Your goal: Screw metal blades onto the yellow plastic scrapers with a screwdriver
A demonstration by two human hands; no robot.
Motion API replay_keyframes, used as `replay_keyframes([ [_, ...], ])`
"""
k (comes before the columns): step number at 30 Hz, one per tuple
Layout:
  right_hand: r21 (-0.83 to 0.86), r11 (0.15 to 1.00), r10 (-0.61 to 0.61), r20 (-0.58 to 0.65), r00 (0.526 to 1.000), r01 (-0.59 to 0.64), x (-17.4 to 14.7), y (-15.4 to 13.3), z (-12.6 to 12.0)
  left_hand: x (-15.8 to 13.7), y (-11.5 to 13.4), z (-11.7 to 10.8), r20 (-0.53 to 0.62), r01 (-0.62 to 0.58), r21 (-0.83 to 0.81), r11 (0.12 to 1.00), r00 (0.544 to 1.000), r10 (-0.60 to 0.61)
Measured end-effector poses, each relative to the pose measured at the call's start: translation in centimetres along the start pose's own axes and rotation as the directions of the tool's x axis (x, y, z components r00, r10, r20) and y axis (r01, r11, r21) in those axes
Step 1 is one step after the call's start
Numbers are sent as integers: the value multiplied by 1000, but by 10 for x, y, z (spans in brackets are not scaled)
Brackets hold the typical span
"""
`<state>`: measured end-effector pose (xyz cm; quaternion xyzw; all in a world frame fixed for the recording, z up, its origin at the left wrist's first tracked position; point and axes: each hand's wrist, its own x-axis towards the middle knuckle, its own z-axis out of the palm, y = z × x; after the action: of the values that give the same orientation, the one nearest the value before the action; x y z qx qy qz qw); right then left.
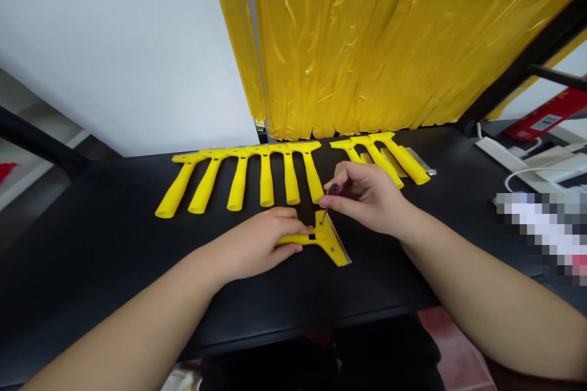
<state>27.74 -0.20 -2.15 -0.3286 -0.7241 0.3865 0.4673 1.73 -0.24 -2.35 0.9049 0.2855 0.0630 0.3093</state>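
Leftmost, a row of six yellow plastic scrapers point(266, 183) lies along the back of the flat black tabletop point(137, 269), with their hollow handles pointing forward. In front of its right end, the left hand point(259, 241) has its fingers and thumb closed around the handle of a separate yellow plastic scraper with a thin metal blade point(331, 238). This handle runs roughly left to right, its flared head lying right of the left fingertips and its blade edge slanting toward the front right. Above the head, a slim screwdriver with a dark rounded handle point(334, 189) leans back and right; its tip appears to meet the rear screw point(321, 223), the one nearer the right hand. The front screw point(332, 250) sits apart from it. The right hand point(369, 195) pinches the screwdriver's handle between thumb and fingers. Behind that hand lie more yellow scrapers point(384, 165).
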Motion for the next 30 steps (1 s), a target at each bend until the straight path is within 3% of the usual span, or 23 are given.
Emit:
replay_keyframes([
  [3, 37, 999, -17, 97, 995, 13, 0, -3, 0, 0, 0, 0, -1, -2, -6, 1000, 1000, 2],
  [5, 164, 986, -16, 140, 990, -7, 1, -3, 1, 0, 0, -1, 1, 0, -5, 1000, 1000, 0],
  [8, 402, 913, 7, 153, 988, -69, 3, 4, 4, 0, 1, -1, 4, 2, -2, 1000, 1000, -2],
  [11, 528, 844, 30, 124, 992, -91, 6, 12, 8, 0, 1, -1, 2, 1, -5, 1000, 1000, -1],
  [15, 584, 800, 133, 57, 990, -141, 10, 10, 9, 0, 0, 0, -3, -9, 3, 1000, 1000, 9],
  [19, 669, 702, 250, 89, 964, -244, 11, 3, 11, 0, 0, 0, -2, -7, -12, 1000, 1000, 7],
  [22, 755, 622, 287, 28, 958, -208, 11, 1, 19, 1, 1, -1, -4, -10, -18, 1000, 1000, 10],
  [26, 769, 623, 295, -59, 954, -145, 11, 2, 29, 1, 2, -1, -4, -8, -27, 1000, 1000, 8],
  [30, 738, 646, 331, -40, 943, -195, 13, 2, 28, 0, 1, -1, -11, -13, -30, 999, 1000, 13],
])
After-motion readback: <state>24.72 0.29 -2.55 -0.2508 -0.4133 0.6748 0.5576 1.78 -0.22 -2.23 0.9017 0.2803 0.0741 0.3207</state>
